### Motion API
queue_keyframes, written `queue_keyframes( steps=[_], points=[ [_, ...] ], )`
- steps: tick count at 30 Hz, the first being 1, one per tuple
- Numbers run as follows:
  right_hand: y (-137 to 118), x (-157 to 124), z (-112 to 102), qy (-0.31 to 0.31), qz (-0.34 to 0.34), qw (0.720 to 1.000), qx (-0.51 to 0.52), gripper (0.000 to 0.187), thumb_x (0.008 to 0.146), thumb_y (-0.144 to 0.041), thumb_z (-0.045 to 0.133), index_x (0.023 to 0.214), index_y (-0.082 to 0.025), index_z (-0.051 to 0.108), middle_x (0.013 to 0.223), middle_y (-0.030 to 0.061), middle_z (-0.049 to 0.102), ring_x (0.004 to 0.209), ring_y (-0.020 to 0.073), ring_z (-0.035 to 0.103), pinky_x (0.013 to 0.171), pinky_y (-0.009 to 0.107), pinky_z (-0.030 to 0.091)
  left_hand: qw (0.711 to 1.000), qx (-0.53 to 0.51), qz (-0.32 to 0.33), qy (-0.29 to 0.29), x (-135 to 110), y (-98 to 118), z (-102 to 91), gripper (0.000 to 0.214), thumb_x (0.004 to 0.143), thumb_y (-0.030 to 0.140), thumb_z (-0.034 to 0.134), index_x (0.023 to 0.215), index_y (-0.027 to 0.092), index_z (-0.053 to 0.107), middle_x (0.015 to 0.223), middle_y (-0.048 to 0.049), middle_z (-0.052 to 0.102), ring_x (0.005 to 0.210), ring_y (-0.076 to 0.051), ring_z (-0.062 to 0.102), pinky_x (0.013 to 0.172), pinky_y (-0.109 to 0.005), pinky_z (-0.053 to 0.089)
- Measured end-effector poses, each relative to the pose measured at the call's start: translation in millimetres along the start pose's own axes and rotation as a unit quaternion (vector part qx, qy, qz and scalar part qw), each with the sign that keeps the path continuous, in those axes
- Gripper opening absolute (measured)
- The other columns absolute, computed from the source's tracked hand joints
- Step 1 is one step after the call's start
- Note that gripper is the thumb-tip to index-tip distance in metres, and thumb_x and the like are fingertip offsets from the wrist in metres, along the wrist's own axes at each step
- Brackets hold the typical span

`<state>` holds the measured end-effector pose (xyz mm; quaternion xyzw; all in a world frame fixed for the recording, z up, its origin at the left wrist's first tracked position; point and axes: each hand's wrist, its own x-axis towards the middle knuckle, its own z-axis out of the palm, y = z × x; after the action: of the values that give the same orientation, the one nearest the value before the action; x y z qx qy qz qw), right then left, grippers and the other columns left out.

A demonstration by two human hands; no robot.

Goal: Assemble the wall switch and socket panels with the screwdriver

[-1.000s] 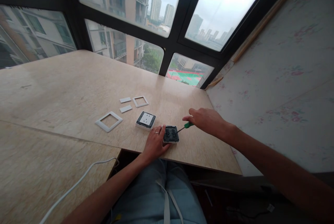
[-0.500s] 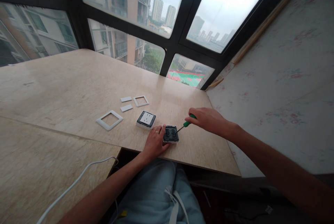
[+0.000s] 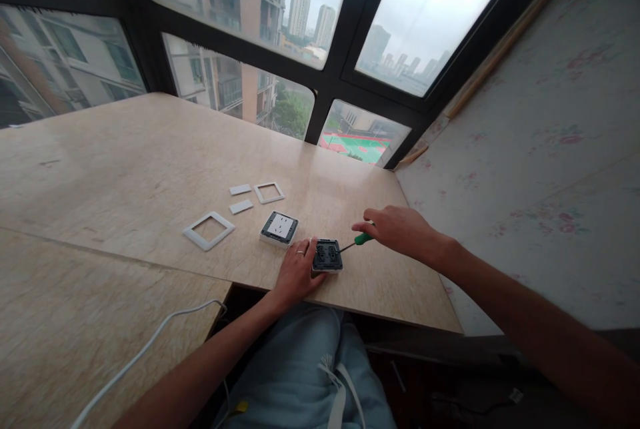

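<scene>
A wall switch (image 3: 329,256) with its dark inner mechanism exposed sits in a white box near the counter's front edge. My left hand (image 3: 299,270) grips its left side, thumb at the near edge and fingers over the top. My right hand (image 3: 393,228) is closed round the green handle of a screwdriver (image 3: 364,238). Its shaft slants down to the left, the tip at the right part of the dark mechanism. Just left of the switch, a wall socket (image 3: 280,227) with a white face and dark surround rests in its own white box.
Left of the socket lie a large white frame (image 3: 209,242), a smaller white frame (image 3: 269,200) and two white cover plates (image 3: 241,206). A white cable (image 3: 150,342) runs over the counter at lower left. Windows (image 3: 240,96) stand behind; a papered wall (image 3: 540,169) bounds the right.
The screwdriver handle has tipped lower, so its shaft lies flatter, and my right hand's fingers have shifted on it. My left hand stays on the switch.
</scene>
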<state>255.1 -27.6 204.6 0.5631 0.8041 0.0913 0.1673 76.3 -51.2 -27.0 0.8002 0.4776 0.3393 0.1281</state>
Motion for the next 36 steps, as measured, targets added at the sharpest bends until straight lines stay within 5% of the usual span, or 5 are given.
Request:
queue_keyframes(
  steps=[10,18,25,32,36],
  points=[
    [14,1,4,0.024,-0.118,0.977,0.175,0.054,0.078,-0.024,0.078,0.127,-0.016,0.058,0.126,0.0155,0.061,0.107,0.0257,0.065,0.087,0.033,0.051,1.000,-0.004,-0.002,0.007,-1,-2,4.2,0.080,0.079,0.037,0.073,0.145,0.013,0.035,0.136,-0.0201,0.053,0.126,-0.036,0.050,0.108,-0.052,0.041],
    [8,5,14,0.045,-0.020,0.996,0.074,0.045,0.097,-0.054,0.046,0.104,-0.015,0.066,0.084,0.0154,0.072,0.083,0.0321,0.071,0.069,0.038,0.049,1.000,0.002,0.003,0.011,-1,-3,5.2,0.080,0.080,0.038,0.072,0.146,0.014,0.034,0.137,-0.0203,0.053,0.126,-0.037,0.050,0.108,-0.053,0.040],
    [14,-3,11,0.069,-0.152,0.970,0.178,0.044,0.083,-0.021,0.070,0.125,-0.019,0.059,0.122,0.0124,0.062,0.107,0.0244,0.064,0.091,0.034,0.049,1.000,-0.007,0.005,0.014,-1,-3,5.2,0.081,0.080,0.037,0.072,0.147,0.014,0.033,0.137,-0.0204,0.053,0.126,-0.037,0.050,0.108,-0.054,0.040],
    [3,1,12,0.056,0.011,0.995,0.082,0.047,0.096,-0.057,0.045,0.108,-0.016,0.064,0.085,0.0134,0.071,0.082,0.0292,0.068,0.067,0.035,0.047,1.000,0.003,-0.001,0.003,-1,-3,4.9,0.081,0.079,0.039,0.073,0.146,0.012,0.035,0.137,-0.0201,0.053,0.126,-0.037,0.050,0.108,-0.053,0.040],
    [7,-1,4,0.045,-0.092,0.986,0.133,0.016,0.092,-0.027,0.059,0.104,-0.018,0.064,0.102,0.0115,0.069,0.089,0.0237,0.066,0.074,0.031,0.046,1.000,0.006,-0.003,-0.004,-1,-3,4.4,0.081,0.079,0.038,0.073,0.146,0.012,0.035,0.138,-0.0204,0.053,0.127,-0.037,0.049,0.109,-0.052,0.039]
  ],
)
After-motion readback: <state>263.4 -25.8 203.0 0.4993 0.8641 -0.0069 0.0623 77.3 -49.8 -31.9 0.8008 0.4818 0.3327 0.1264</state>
